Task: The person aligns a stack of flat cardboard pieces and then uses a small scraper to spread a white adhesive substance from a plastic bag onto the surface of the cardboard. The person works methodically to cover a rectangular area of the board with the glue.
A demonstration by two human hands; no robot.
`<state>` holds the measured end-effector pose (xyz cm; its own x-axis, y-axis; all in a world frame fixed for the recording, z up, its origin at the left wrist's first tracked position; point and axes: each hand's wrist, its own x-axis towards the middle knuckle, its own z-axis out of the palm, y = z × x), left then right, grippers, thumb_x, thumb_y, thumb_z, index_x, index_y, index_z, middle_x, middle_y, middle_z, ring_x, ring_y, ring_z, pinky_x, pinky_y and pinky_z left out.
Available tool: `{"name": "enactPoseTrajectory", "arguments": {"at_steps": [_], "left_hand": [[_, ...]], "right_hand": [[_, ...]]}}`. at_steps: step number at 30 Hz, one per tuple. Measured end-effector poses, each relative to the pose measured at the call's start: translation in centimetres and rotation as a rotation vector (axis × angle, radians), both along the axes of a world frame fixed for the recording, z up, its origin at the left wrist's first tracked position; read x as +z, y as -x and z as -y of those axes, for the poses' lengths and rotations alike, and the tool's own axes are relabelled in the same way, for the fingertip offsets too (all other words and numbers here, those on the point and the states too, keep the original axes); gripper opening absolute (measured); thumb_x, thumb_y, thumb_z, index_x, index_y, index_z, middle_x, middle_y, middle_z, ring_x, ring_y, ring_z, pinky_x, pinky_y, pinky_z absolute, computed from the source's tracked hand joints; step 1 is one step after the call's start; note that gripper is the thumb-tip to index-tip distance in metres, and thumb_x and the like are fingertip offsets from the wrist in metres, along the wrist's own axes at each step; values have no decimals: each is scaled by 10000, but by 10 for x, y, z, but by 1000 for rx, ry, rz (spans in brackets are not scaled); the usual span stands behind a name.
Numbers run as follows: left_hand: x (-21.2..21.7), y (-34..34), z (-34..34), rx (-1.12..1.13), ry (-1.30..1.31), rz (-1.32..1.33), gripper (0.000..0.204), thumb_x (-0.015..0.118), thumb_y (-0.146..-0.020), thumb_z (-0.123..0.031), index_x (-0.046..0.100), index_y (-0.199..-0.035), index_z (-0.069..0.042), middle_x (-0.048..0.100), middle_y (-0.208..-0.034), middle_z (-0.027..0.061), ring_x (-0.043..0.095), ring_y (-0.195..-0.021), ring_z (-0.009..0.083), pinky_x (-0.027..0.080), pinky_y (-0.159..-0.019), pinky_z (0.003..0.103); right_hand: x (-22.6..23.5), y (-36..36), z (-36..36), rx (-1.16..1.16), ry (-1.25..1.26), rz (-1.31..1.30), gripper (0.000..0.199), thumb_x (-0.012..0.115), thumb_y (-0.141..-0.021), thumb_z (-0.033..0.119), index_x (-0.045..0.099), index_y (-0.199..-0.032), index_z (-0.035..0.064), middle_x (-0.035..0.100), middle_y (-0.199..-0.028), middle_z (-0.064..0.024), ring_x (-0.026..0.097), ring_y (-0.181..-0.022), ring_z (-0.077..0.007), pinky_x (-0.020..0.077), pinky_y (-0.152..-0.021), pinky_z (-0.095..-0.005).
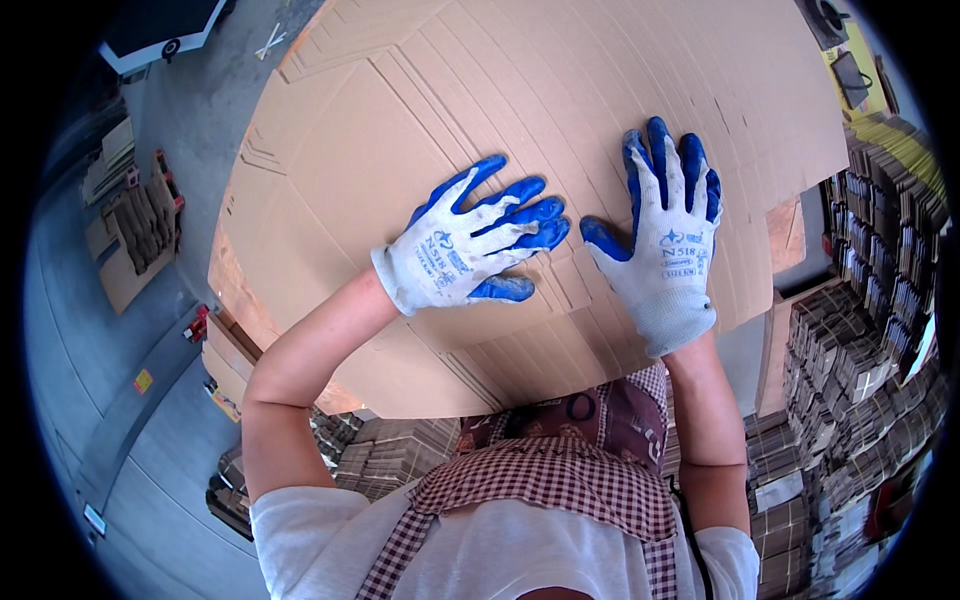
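A large brown cardboard sheet (345, 170), scored with crease lines and slots, spreads out in front of me. My left hand (472, 235), in a white knit glove with blue coated fingers, rests flat on it near the middle, fingers spread and pointing right. To its right, my right hand (662, 230) wears a matching glove and also lies on the cardboard, its fingers stretched away from me and the thumb toward the left hand. Neither hand grips anything. The sheet's near edge meets my checked apron (560, 480).
Bundled cardboard stacks (850, 370) fill the right side, with more bundles (395, 455) below the sheet's near edge. A wooden board (235, 285) shows under the sheet at left. Further left, a pile of cardboard pieces (140, 225) lies on the grey floor (190, 130).
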<state>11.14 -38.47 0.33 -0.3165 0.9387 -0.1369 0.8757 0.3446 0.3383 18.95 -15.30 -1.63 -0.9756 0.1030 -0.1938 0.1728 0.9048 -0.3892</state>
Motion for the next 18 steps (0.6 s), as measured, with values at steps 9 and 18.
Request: {"name": "enactPoseTrajectory", "arguments": {"at_steps": [9, 18], "left_hand": [[-1, -1, 4, -9, -43, -80, 612, 582, -892, -611, 614, -1392, -259, 585, -1448, 10, 546, -1346, 238, 383, -1159, 537], [-12, -3, 29, -25, -294, -165, 522, 539, -950, -594, 728, -1121, -138, 684, -1179, 77, 647, -1125, 305, 487, -1012, 545]], "right_hand": [[-2, 0, 2, -5, 20, -44, 846, 822, -792, 420, 460, -1507, 148, 300, -1653, -80, 220, -1532, -385, 148, -1242, -573], [12, -7, 21, 29, 131, -117, 865, 785, -804, 406, 423, -1534, 117, 347, -1620, -126, 240, -1518, -399, 127, -1243, -568]]}}
